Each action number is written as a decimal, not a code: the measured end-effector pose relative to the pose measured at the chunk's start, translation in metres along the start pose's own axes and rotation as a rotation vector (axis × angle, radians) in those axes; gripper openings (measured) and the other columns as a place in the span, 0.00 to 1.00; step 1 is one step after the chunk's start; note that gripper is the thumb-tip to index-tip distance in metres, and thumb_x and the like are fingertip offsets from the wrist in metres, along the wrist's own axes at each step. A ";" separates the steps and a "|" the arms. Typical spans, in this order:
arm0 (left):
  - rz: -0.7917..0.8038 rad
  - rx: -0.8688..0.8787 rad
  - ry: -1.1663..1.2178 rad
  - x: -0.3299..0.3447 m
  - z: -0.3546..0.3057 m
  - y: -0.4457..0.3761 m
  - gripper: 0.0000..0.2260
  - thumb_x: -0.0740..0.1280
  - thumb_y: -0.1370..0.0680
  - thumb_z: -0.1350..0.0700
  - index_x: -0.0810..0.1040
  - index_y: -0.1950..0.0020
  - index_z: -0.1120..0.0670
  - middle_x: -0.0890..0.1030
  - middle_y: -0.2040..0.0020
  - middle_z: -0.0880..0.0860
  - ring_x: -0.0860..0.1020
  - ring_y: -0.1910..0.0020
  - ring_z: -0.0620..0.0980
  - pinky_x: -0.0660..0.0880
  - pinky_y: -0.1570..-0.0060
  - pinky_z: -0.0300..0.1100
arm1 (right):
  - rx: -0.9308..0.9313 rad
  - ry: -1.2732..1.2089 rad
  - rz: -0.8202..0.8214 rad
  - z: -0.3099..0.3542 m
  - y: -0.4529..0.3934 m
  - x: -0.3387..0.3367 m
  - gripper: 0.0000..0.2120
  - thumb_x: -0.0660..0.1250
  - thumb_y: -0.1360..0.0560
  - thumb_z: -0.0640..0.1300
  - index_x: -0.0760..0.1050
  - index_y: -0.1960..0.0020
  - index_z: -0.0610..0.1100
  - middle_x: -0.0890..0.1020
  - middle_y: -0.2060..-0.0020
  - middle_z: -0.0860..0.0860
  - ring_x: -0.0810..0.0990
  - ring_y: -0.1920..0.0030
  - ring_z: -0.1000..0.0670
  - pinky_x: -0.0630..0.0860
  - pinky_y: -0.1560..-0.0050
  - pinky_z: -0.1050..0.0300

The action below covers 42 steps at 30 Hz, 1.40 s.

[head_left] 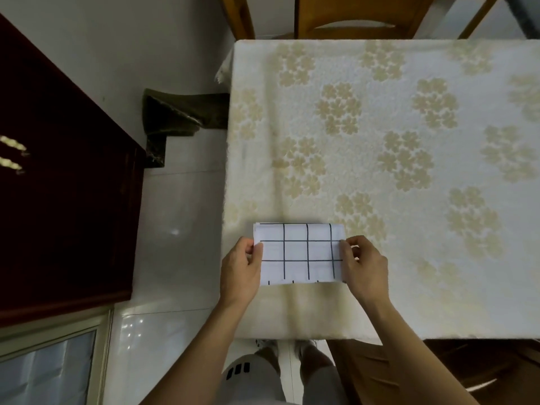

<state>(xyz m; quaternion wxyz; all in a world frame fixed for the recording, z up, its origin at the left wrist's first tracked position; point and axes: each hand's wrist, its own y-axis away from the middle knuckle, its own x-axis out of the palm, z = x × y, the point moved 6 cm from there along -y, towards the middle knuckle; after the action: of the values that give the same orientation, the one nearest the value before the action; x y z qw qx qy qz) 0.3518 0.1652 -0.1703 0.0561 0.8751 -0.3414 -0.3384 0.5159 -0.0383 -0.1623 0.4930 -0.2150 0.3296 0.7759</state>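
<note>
A folded white cloth (298, 252) with a dark grid pattern lies near the front left corner of the table (380, 141), which is covered in a cream cloth with pale flower prints. My left hand (241, 270) pinches the folded cloth's left edge between thumb and fingers. My right hand (363, 267) pinches its right edge the same way. The cloth is folded into a neat rectangle, several layers thick, and its far edge rests on the table.
A dark wooden cabinet (58, 185) stands to the left across a strip of white tiled floor (181, 229). Wooden chairs stand at the far side (350, 16) and at the near right (438, 372) of the table. My legs show below the table's front edge.
</note>
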 end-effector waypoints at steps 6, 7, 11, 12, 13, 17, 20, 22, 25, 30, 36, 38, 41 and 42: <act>-0.028 -0.016 -0.119 0.018 -0.003 -0.039 0.11 0.65 0.19 0.54 0.72 0.58 0.58 0.75 0.67 0.53 0.68 0.68 0.48 0.68 0.66 0.45 | 0.037 0.078 0.084 -0.007 -0.044 0.013 0.09 0.62 0.19 0.47 0.76 0.53 0.43 0.79 0.65 0.54 0.76 0.65 0.57 0.66 0.68 0.62; -0.028 -0.029 -0.137 0.021 -0.001 -0.042 0.11 0.65 0.19 0.54 0.72 0.58 0.58 0.76 0.66 0.54 0.69 0.67 0.49 0.69 0.65 0.46 | 0.049 0.089 0.099 -0.010 -0.050 0.017 0.10 0.62 0.19 0.47 0.76 0.53 0.43 0.78 0.65 0.54 0.76 0.64 0.57 0.67 0.68 0.62; -0.026 -0.102 -0.200 0.031 0.007 -0.051 0.11 0.64 0.19 0.52 0.72 0.58 0.57 0.75 0.66 0.51 0.71 0.66 0.51 0.67 0.66 0.44 | 0.068 0.111 0.126 -0.014 -0.064 0.026 0.10 0.62 0.19 0.48 0.76 0.53 0.43 0.78 0.64 0.54 0.75 0.64 0.57 0.69 0.66 0.61; -0.033 -0.111 -0.209 0.032 0.008 -0.052 0.11 0.64 0.19 0.52 0.72 0.58 0.57 0.75 0.66 0.51 0.71 0.65 0.51 0.67 0.66 0.45 | 0.069 0.124 0.130 -0.014 -0.066 0.028 0.10 0.61 0.19 0.48 0.76 0.53 0.44 0.78 0.64 0.54 0.75 0.64 0.56 0.69 0.67 0.61; -0.041 -0.113 -0.225 0.033 0.009 -0.052 0.11 0.64 0.19 0.52 0.72 0.58 0.57 0.76 0.65 0.52 0.72 0.65 0.52 0.68 0.65 0.45 | 0.072 0.139 0.132 -0.015 -0.067 0.029 0.10 0.61 0.19 0.48 0.76 0.53 0.44 0.78 0.64 0.53 0.75 0.65 0.56 0.69 0.68 0.60; -0.062 -0.073 -0.349 0.033 0.006 -0.049 0.11 0.65 0.20 0.49 0.72 0.58 0.54 0.77 0.64 0.51 0.76 0.63 0.54 0.73 0.62 0.48 | 0.076 0.194 0.129 -0.020 -0.066 0.029 0.10 0.61 0.19 0.49 0.76 0.54 0.45 0.80 0.64 0.51 0.76 0.66 0.52 0.68 0.68 0.58; -0.092 -0.060 -0.379 0.029 0.002 -0.046 0.08 0.67 0.21 0.49 0.73 0.52 0.54 0.78 0.57 0.52 0.77 0.56 0.55 0.76 0.55 0.53 | 0.044 0.226 0.091 -0.019 -0.064 0.024 0.09 0.62 0.20 0.49 0.74 0.55 0.45 0.79 0.62 0.50 0.76 0.64 0.50 0.69 0.67 0.56; -0.139 -0.033 -0.431 0.023 -0.003 -0.044 0.09 0.67 0.21 0.50 0.74 0.47 0.55 0.77 0.51 0.55 0.75 0.51 0.56 0.75 0.51 0.53 | -0.060 0.256 0.028 -0.014 -0.062 0.017 0.08 0.62 0.20 0.47 0.75 0.54 0.44 0.77 0.59 0.50 0.75 0.64 0.48 0.70 0.67 0.55; -0.169 0.192 -0.596 0.019 -0.020 -0.037 0.08 0.65 0.22 0.54 0.75 0.45 0.55 0.75 0.47 0.56 0.74 0.48 0.56 0.72 0.51 0.51 | -0.320 0.360 -0.053 -0.005 -0.053 0.011 0.04 0.64 0.22 0.42 0.77 0.52 0.41 0.76 0.57 0.48 0.75 0.63 0.45 0.73 0.71 0.54; 0.101 0.524 -0.791 0.043 -0.023 -0.017 0.19 0.55 0.21 0.50 0.75 0.34 0.53 0.73 0.32 0.53 0.72 0.34 0.53 0.71 0.38 0.51 | -0.684 0.508 0.026 -0.003 -0.027 0.024 0.12 0.65 0.25 0.38 0.78 0.42 0.39 0.79 0.44 0.42 0.79 0.48 0.39 0.78 0.58 0.48; 0.244 0.488 -0.888 0.058 0.002 -0.002 0.24 0.49 0.18 0.45 0.69 0.25 0.49 0.67 0.23 0.51 0.64 0.24 0.51 0.64 0.27 0.52 | -0.706 0.671 0.232 -0.024 0.000 0.046 0.24 0.52 0.18 0.49 0.67 0.25 0.41 0.69 0.26 0.42 0.65 0.24 0.42 0.68 0.29 0.41; 0.246 0.492 -0.905 0.060 0.008 0.004 0.24 0.48 0.18 0.46 0.69 0.25 0.49 0.67 0.23 0.52 0.64 0.23 0.52 0.64 0.27 0.52 | -0.702 0.691 0.241 -0.029 0.005 0.047 0.24 0.51 0.18 0.49 0.66 0.25 0.41 0.69 0.25 0.42 0.65 0.24 0.42 0.67 0.28 0.39; 0.253 0.497 -0.917 0.060 0.010 0.011 0.24 0.48 0.17 0.47 0.69 0.25 0.50 0.68 0.24 0.52 0.64 0.23 0.53 0.66 0.27 0.54 | -0.701 0.697 0.240 -0.035 0.012 0.047 0.24 0.53 0.18 0.48 0.67 0.25 0.41 0.69 0.26 0.42 0.65 0.24 0.41 0.66 0.28 0.38; 0.253 0.497 -0.916 0.060 0.010 0.014 0.23 0.48 0.17 0.47 0.69 0.25 0.50 0.68 0.24 0.53 0.65 0.24 0.53 0.66 0.28 0.55 | -0.700 0.695 0.238 -0.036 0.014 0.047 0.24 0.54 0.18 0.47 0.67 0.25 0.41 0.69 0.25 0.42 0.65 0.24 0.41 0.66 0.27 0.38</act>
<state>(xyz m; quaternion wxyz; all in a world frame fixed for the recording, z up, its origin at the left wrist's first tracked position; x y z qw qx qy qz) 0.3703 0.1176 -0.2067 -0.2670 0.5768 -0.5036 -0.5851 0.4833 -0.0395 -0.2140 0.1607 -0.5741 0.2164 0.7731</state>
